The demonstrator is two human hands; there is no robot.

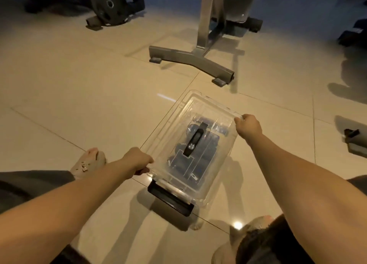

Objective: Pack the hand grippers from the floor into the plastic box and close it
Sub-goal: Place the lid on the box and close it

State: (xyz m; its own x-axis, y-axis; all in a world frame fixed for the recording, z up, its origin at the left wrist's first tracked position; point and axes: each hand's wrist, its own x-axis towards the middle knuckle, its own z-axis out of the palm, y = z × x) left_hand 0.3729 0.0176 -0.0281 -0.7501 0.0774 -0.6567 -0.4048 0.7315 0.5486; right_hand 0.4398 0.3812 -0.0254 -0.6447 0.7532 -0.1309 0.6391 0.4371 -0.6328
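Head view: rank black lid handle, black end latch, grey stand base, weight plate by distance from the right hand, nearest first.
From the right hand:
1. Black lid handle, just left, on the box.
2. Black end latch, near end, toward the person.
3. Grey stand base, beyond the box.
4. Weight plate, far upper left.

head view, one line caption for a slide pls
Both hands, left and right, press the lid onto the clear box.

I note large glossy beige floor tiles (79, 89) with thin dark joints, showing bright glints of overhead light. Ahead of me stands a grey metal stand (198, 59) on black rubber feet. A black weight plate (108, 4) rests on edge at far left. The far edge of the room lies dim.
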